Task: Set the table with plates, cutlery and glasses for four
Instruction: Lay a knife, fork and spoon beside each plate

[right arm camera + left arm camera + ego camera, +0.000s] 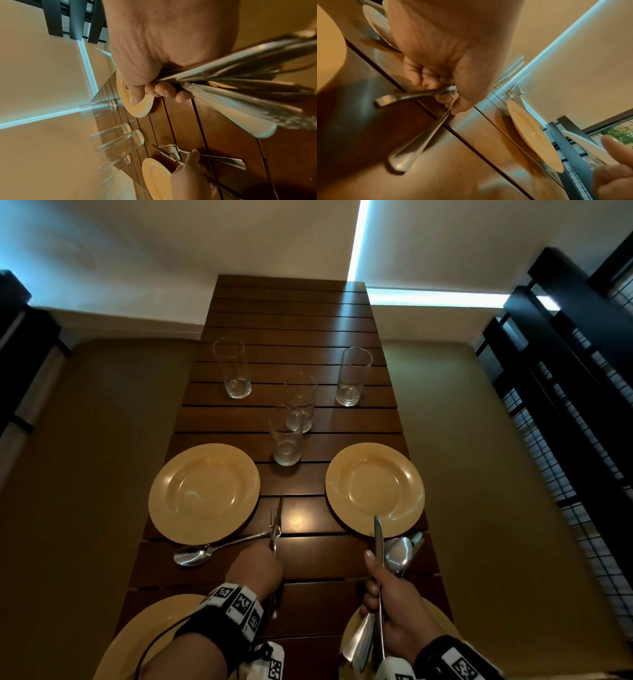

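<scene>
On the slatted wooden table (291,313), four clear glasses stand beyond the plates, one of them (286,436) between two yellow plates (203,493) (375,489). Two more plates (154,635) (443,623) show partly at the near edge. A spoon (191,554) lies beside the far left plate. My left hand (270,553) pinches a fork (169,149) and a knife by their handles (412,96) low over the table, tips pointing away. To the right, my right hand (371,570) grips a bundle of cutlery (223,83), with a knife blade (378,539) and spoon bowl (399,553) sticking out.
Tan cushioned benches (85,474) (496,474) run along both long sides of the table. Dark slatted railings (565,371) stand at the right and far left. A pale wall closes the far end. Bare table lies beyond the glasses.
</scene>
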Motion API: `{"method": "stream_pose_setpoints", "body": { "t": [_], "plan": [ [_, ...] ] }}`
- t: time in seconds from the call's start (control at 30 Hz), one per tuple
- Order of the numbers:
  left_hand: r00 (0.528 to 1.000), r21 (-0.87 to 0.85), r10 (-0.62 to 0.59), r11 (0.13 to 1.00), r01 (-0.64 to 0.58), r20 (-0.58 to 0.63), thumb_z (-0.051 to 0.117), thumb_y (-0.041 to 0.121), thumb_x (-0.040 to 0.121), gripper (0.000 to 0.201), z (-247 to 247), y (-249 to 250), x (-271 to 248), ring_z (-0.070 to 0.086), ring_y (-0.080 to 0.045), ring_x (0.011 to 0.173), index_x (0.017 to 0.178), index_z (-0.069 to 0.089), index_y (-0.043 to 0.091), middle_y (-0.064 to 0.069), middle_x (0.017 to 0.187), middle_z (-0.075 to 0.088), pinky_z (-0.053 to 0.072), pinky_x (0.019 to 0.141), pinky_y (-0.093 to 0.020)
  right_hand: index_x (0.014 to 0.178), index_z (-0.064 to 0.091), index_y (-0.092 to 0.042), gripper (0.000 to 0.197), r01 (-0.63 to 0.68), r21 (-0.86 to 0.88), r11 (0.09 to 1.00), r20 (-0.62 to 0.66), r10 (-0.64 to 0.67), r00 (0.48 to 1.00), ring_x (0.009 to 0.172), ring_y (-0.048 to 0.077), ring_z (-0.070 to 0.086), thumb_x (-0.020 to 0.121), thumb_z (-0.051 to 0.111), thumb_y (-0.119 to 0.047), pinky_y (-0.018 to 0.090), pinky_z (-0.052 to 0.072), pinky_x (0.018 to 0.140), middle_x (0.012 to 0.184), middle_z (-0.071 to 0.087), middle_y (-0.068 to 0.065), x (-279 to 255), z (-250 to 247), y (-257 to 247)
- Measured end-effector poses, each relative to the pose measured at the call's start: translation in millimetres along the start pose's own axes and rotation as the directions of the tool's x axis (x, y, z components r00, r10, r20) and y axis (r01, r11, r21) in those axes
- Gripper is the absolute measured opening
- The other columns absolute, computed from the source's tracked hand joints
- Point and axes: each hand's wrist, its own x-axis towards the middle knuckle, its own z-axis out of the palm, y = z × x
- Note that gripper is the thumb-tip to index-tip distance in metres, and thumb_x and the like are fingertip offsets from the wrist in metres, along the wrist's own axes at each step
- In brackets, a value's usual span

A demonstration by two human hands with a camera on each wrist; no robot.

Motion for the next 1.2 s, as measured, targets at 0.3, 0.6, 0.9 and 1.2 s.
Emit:
{"method": "stream_pose_setpoints", "body": {
  "t": [0.3, 0.6, 0.9, 1.2],
  "plan": [
    [0.974, -0.097, 0.187, 0.98, -0.176, 0.126, 0.066, 0.028, 0.092, 0.011, 12.3, 31.6, -30.6, 0.067, -0.008, 0.073, 0.087, 0.07, 0.018, 0.003, 0.083, 0.069, 0.055, 0.061, -0.024, 0.078, 0.062, -0.011, 0.03, -0.002, -0.057, 0.998, 0.011, 0.002, 1.0, 0.044, 0.014, 0.045, 0.079, 0.079, -0.035, 0.028, 0.039, 0.046, 0.059, 0.055, 0.003, 2.4, -0.7, -1.3],
    [0.864, -0.563, 0.416, 0.802, -0.201, 0.283, 0.065, 0.018, 0.099, 0.012, -26.1, 62.0, -65.9, 0.073, -0.017, 0.072, 0.087, 0.069, 0.018, -0.001, 0.078, 0.075, 0.06, 0.065, -0.029, 0.118, 0.069, 0.002, 0.044, -0.042, 0.033, 0.999, 0.219, 0.034, 0.975, 0.11, 0.037, 0.069, 0.097, 0.058, -0.035, 0.049, 0.053, 0.09, 0.114, 0.075, 0.019, -6.4, 11.2, -6.5],
    [0.878, -0.537, 0.447, 0.789, -0.297, 0.171, 0.072, 0.021, 0.093, 0.007, -11.4, 71.2, -69.7, 0.076, -0.017, 0.076, 0.087, 0.072, 0.017, -0.005, 0.082, 0.076, 0.064, 0.077, -0.041, 0.12, 0.065, 0.006, 0.037, 0.043, 0.121, 0.992, 0.308, -0.079, 0.948, 0.106, 0.045, 0.07, 0.098, 0.055, -0.023, 0.054, 0.059, 0.084, 0.117, 0.069, 0.033, -11.9, 17.7, -1.4],
    [0.839, -0.303, 0.543, 0.799, -0.52, -0.007, 0.068, 0.054, 0.087, 0.035, -16.0, 58.4, -75.7, 0.065, -0.008, 0.069, 0.078, 0.071, 0.021, 0.004, 0.075, 0.069, 0.055, 0.068, -0.028, 0.105, 0.069, 0.009, 0.027, 0.04, -0.001, 0.999, 0.25, -0.038, 0.968, 0.073, 0.034, 0.071, 0.087, 0.069, -0.011, 0.044, 0.06, 0.069, 0.087, 0.071, 0.025, -4.5, 13.8, -1.0]
  ]
}}
